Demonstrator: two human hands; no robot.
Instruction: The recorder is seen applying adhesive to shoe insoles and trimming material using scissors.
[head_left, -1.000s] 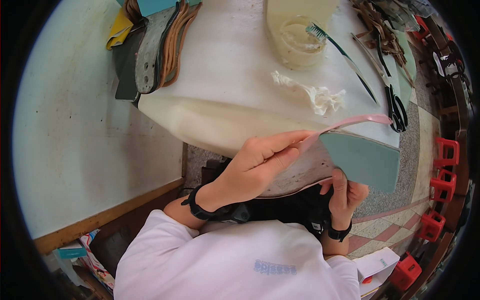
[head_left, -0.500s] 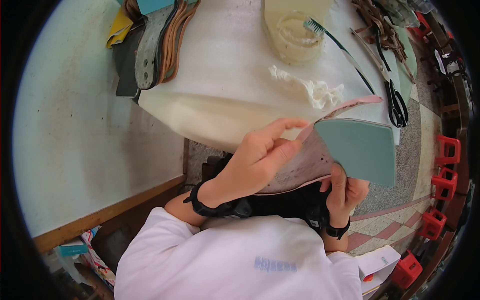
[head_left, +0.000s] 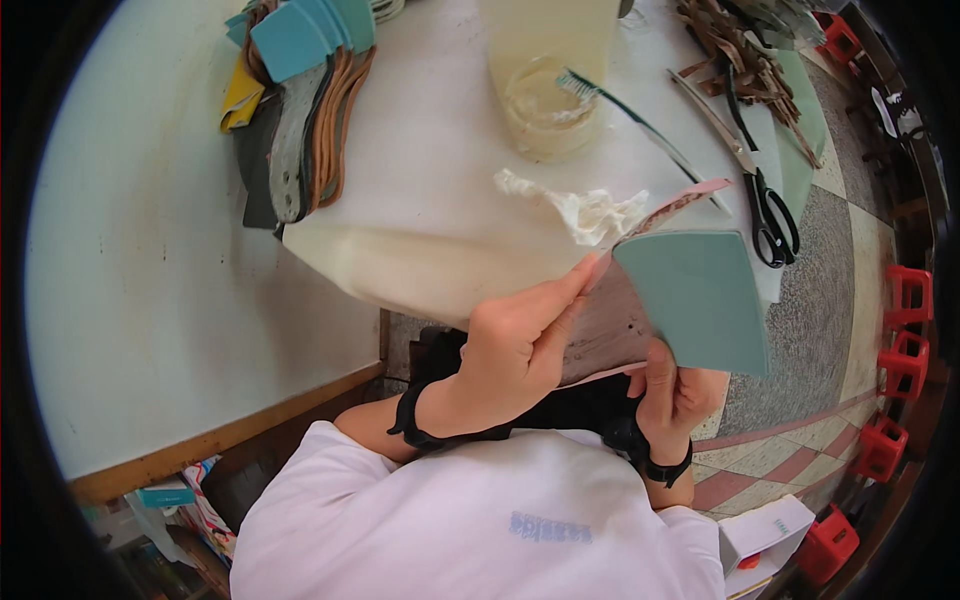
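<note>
In front of my chest is a curved piece with a pink edge and a grey-brown, spotted inner face (head_left: 610, 320), possibly leather. A smooth teal panel (head_left: 695, 300) lies along its right part. My right hand (head_left: 680, 395) grips the lower edge, thumb on top near the teal panel's corner and fingers underneath. With fingers and thumb pressed together, my left hand (head_left: 520, 345) pinches the piece's upper edge, left of the teal panel. A pink strip (head_left: 690, 203) stands up behind the panel. The piece's left part is hidden behind my left hand.
On the white table (head_left: 420, 150) are a crumpled white tissue (head_left: 585, 210), a tub of pale paste (head_left: 555, 110) with a toothbrush (head_left: 640, 120) across it, black-handled scissors (head_left: 770, 215) and brown scraps (head_left: 735, 60). Stacked cut pieces (head_left: 310, 140) stand far left. Red stools (head_left: 905, 365) line the right.
My left hand's index finger has come down from its raised position, and its fingers now press together on the piece's edge. The table's things appear shifted left and the near ones lower.
</note>
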